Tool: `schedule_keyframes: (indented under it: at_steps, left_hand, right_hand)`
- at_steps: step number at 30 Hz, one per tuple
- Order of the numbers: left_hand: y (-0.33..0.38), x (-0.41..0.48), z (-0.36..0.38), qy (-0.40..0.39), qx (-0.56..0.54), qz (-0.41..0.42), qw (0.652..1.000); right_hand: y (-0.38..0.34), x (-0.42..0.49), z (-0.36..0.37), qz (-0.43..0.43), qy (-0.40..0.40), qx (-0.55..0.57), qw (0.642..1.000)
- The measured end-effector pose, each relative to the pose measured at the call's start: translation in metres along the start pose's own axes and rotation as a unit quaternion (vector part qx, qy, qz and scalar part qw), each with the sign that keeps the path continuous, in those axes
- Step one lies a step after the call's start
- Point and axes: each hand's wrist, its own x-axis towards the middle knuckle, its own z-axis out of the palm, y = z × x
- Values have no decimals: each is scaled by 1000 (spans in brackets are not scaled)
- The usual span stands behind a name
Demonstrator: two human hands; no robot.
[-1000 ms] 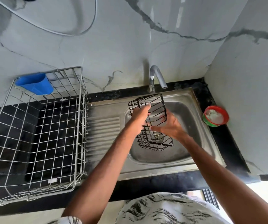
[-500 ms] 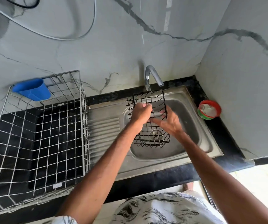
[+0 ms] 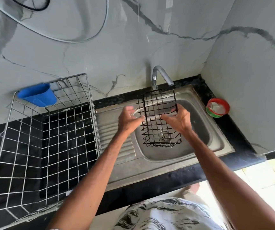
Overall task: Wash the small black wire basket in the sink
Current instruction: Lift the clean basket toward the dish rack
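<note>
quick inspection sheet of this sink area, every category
surface: black counter with a steel sink set into it
job's things: small black wire basket held over the basin, below the faucet; no water stream visible
clutter: large wire rack on the left with a blue cup at its back corner; red-rimmed tub on the right
hands: right hand grips the basket's side; left hand open at the other side
cables: grey cable and black cable on the wall
surroundings: marble-look wall
</note>
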Motion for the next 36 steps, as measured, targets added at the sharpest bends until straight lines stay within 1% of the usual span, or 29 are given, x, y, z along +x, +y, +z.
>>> schedule_keyframes:
  at_steps: [2, 3, 5, 7, 9, 10, 12, 14, 16, 17, 18, 20, 21, 22, 24, 26, 27, 30, 33, 35, 36]
  left_hand:
    - [-7, 6, -3, -86, 9, -44, 995]
    - [-5, 9, -5, -129, 4, -49, 990]
    - [1, 19, -8, -204, -10, -41, 978]
    - [13, 29, -14, -239, -26, -32, 970]
    - [28, 39, -19, -225, -32, -1, 974]
    - [36, 43, -22, -207, -33, 25, 978]
    - [55, 50, -33, -164, -56, 88, 981]
    - [66, 52, -42, -131, -84, 142, 978]
    - [63, 50, -42, -121, -51, 173, 976]
    - [55, 45, -38, -127, -4, 171, 977]
    - [41, 41, -31, -135, 42, 160, 977]
    - [9, 32, -13, -158, 107, 99, 977]
    - [-6, 25, -7, -170, 125, 68, 975]
    - [-17, 20, -3, -173, 132, 61, 974]
    - [-22, 16, 0, -142, 144, 85, 976]
    - [-15, 16, -8, -111, 144, 130, 975]
    - [-7, 16, -13, -101, 151, 138, 974]
    - [1, 16, -21, -117, 143, 106, 977]
    - [-6, 9, -25, -117, 168, 79, 976]
    - [-12, 4, -30, -120, 177, 86, 973]
    - [-9, 0, -34, -108, 179, 84, 974]
  right_hand:
    - [-7, 0, -7, -8, 3, 9, 1000]
    - [-12, -1, -11, -16, 9, 11, 1000]
    - [-27, -1, -20, -35, 36, 13, 999]
    - [-45, -1, -31, -64, 41, 34, 997]
    - [-63, -3, -45, -90, 44, 75, 992]
    - [-72, -4, -52, -105, 58, 91, 989]
    - [-89, -4, -64, -147, 108, 89, 979]
    - [-98, -3, -68, -180, 140, 101, 968]
    - [-94, -1, -59, -197, 165, 109, 960]
    - [-83, 0, -48, -186, 158, 104, 964]
    - [-67, 2, -34, -159, 131, 98, 974]
    - [-38, 2, -12, -70, 14, 69, 995]
    - [-27, 0, -5, -37, -35, 51, 997]
    - [-19, -1, 0, -23, -60, 46, 997]
    - [-18, -1, 2, -48, -49, 49, 996]
    - [-29, 1, 1, -82, -41, 59, 994]
    - [-35, 3, -1, -85, -44, 68, 993]
    - [-39, 3, 6, -53, -48, 99, 992]
    - [-40, -12, 9, -59, -50, 102, 992]
    - [-42, -20, 13, -56, -49, 112, 991]
    - [-45, -22, 15, -50, -49, 119, 990]
